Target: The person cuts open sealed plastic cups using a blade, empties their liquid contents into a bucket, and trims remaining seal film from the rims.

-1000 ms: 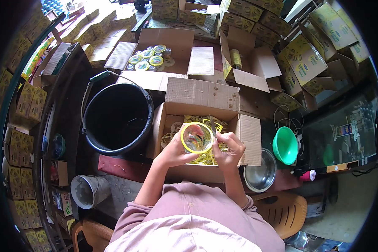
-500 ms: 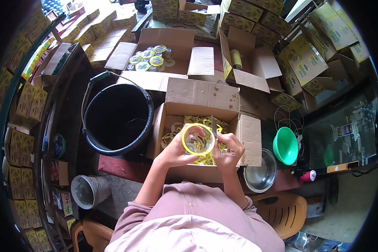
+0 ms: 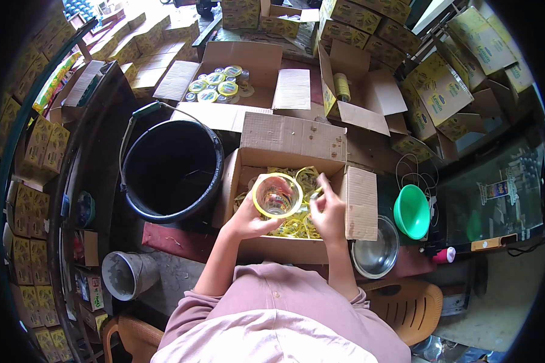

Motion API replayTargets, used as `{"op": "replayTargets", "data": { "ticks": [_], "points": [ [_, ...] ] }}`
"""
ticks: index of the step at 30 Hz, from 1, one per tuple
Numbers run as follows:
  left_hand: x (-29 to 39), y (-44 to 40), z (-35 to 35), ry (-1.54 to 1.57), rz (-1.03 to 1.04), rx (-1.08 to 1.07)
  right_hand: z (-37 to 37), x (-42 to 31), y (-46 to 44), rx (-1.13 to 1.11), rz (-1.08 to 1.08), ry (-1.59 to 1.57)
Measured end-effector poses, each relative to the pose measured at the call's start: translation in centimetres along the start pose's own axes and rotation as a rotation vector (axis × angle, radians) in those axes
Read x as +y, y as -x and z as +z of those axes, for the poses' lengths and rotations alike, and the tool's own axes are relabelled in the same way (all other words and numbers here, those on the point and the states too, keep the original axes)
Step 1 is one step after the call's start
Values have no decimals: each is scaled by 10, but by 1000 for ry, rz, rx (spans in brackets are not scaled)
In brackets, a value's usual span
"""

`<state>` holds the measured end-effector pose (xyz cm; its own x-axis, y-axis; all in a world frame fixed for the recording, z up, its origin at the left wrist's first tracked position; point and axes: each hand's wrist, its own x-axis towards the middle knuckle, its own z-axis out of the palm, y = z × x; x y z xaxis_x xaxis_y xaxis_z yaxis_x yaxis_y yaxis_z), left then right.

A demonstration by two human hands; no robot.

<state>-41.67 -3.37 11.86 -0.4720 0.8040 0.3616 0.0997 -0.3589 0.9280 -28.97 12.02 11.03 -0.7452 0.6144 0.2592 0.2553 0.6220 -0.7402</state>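
Note:
My left hand (image 3: 247,216) is wrapped round a clear plastic cup (image 3: 277,206) with a yellow rim, its mouth tilted toward me. Just right of the cup is my right hand (image 3: 329,216), thumb and fingers closed on a small knife (image 3: 314,195); its blade barely shows from this angle. Both hands are over an open cardboard box (image 3: 284,249). Thin yellow plastic strips (image 3: 297,228) lie tangled inside it, and some curl up close to the right fingers.
A black bucket (image 3: 136,202) stands left of the box. Behind it, another carton (image 3: 242,57) contains several lidded cups (image 3: 215,85). An open carton (image 3: 363,115) holds a stack of yellow rings or lids (image 3: 341,88). To the right are a green bowl (image 3: 412,212) and a metal bowl (image 3: 375,260).
The cup has shifted slightly left and down in my left hand. My right hand has moved away from its rim, and the knife blade, upright before, has turned mostly out of sight.

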Motion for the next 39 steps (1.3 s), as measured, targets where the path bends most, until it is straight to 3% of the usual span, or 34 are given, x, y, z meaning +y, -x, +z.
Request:
{"op": "replayTargets", "data": {
  "ticks": [1, 3, 6, 12, 15, 16, 23, 25, 27, 33, 34, 37, 39],
  "points": [
    [0, 1, 0, 4, -2, 6, 3, 12, 2, -215, 158, 307],
    [3, 1, 0, 66, -4, 1, 7, 22, 7, -270, 172, 392],
    [4, 2, -1, 95, -5, 28, 0, 18, 7, -178, 167, 87],
    [1, 4, 0, 213, -59, 141, -8, 17, 7, 57, 161, -232],
    [-5, 5, -5, 209, -69, 201, -8, 18, 9, 82, 104, -192],
    [-5, 5, -5, 210, -49, 216, -12, 16, 9, 59, -50, 60],
    [1, 6, -5, 86, 58, 257, -14, 7, 5, 254, -71, -59],
    [4, 6, -5, 39, 96, 257, -13, 24, 10, -139, 43, 70],
    [7, 10, -13, 58, 136, 253, -6, 27, 16, -49, -30, -15],
    [11, 20, -77, 550, 155, 653, -3, 24, 32, 35, -21, -19],
    [8, 22, -89, 695, 103, 768, -3, 23, 34, 33, -3, -29],
    [-19, 33, -137, 1430, 65, 823, 1, 20, 40, 51, 0, -27],
    [-45, 42, -159, 1633, 128, 922, 3, 13, 42, 64, 2, -23]
  ]
}}
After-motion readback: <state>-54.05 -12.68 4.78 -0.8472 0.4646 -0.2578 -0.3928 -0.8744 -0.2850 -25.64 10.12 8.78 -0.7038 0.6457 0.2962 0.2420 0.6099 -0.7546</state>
